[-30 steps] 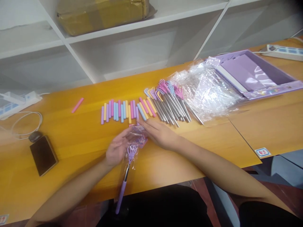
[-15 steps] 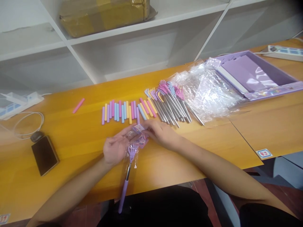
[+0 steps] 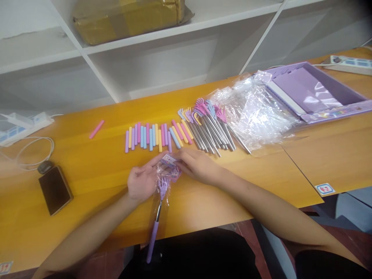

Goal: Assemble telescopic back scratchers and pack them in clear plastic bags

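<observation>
Head view. Centre of frame: clear plastic bag with a purple back scratcher inside, claw upward, handle slanting down past the edge of the wooden table. Printed header card at the bag's upper end. Right hand: fingers curled narrow, pinching the card's right side. Left hand: fingers stretched behind the bag's top, partly seen through it; cannot tell whether they grip. Just above the hands, a row of coloured handle sleeves; one pink sleeve apart, left of it. Right of the row, claw-headed metal rods in a pile; beyond, heaped clear bags against a lilac box, upper right.
</observation>
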`<state>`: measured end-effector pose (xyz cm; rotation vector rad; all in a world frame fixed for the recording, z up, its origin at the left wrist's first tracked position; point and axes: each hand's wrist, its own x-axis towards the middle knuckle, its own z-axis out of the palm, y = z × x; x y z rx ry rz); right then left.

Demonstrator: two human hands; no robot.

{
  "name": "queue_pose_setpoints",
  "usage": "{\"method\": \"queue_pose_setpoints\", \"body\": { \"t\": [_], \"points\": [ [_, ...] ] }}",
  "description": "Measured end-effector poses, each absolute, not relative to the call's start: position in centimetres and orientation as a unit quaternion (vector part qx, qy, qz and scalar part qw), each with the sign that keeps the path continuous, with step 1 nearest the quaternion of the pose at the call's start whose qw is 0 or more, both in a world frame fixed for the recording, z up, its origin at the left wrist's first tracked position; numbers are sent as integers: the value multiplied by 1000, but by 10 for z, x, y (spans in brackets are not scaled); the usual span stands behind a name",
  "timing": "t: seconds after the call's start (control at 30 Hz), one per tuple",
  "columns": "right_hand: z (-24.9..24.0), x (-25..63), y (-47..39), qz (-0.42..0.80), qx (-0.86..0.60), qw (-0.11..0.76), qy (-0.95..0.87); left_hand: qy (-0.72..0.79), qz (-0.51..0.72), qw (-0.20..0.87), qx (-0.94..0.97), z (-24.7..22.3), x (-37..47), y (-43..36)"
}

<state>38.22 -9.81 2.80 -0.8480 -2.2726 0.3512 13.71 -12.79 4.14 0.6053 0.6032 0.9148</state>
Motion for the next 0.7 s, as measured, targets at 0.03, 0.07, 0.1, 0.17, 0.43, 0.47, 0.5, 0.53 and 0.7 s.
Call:
{"method": "queue_pose_setpoints", "body": {
  "t": [0.03, 0.07, 0.1, 0.17, 0.43, 0.47, 0.5, 0.53, 0.7],
  "points": [
    [28, 383, -98, 132, -325, 338, -873, 285, 425, 809, 289, 41, 137, -128],
    [28, 383, -98, 130, -325, 338, -874, 287, 424, 807, 295, 41, 137, -127],
    [28, 383, -98, 129, -325, 337, -874, 289, 423, 805, 300, 41, 137, -127],
    [30, 384, -98, 125, -320, 337, -876, 289, 425, 800, 310, 38, 136, -125],
    [34, 384, -101, 93, -294, 353, -883, 273, 426, 798, 327, 35, 133, -122],
    [33, 384, -101, 83, -302, 355, -881, 275, 429, 796, 326, 36, 134, -122],
    [33, 384, -101, 76, -307, 356, -879, 278, 430, 795, 324, 37, 134, -123],
    [32, 384, -101, 70, -309, 354, -880, 280, 427, 797, 322, 38, 135, -123],
    [34, 382, -100, 52, -275, 337, -899, 264, 421, 805, 324, 40, 135, -123]
  ]
}}
